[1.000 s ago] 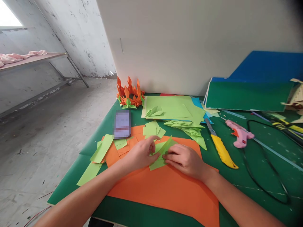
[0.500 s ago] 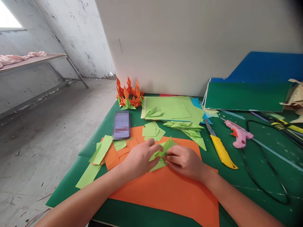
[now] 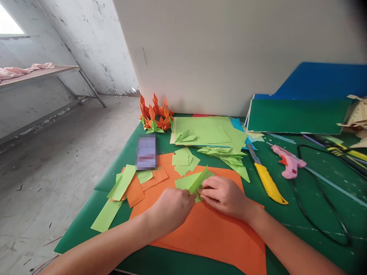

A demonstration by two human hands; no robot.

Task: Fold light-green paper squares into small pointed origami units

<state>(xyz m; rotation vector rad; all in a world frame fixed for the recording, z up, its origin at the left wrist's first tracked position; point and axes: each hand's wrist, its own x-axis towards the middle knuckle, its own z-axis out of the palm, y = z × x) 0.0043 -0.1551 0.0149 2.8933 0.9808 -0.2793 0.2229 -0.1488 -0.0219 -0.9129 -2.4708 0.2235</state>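
There are two hands, the left hand and the right hand, and between them is one folded green paper. Under the hands lies one big orange sheet. Past the right hand sit one yellow knife and one pink glue gun. Far ahead of the left hand is one orange paper crown, and nearer is one phone. Ahead of both hands is one pile of green sheets. Left of the left hand lie two long green strips. Far off to the right stand one blue board and one dark green board.
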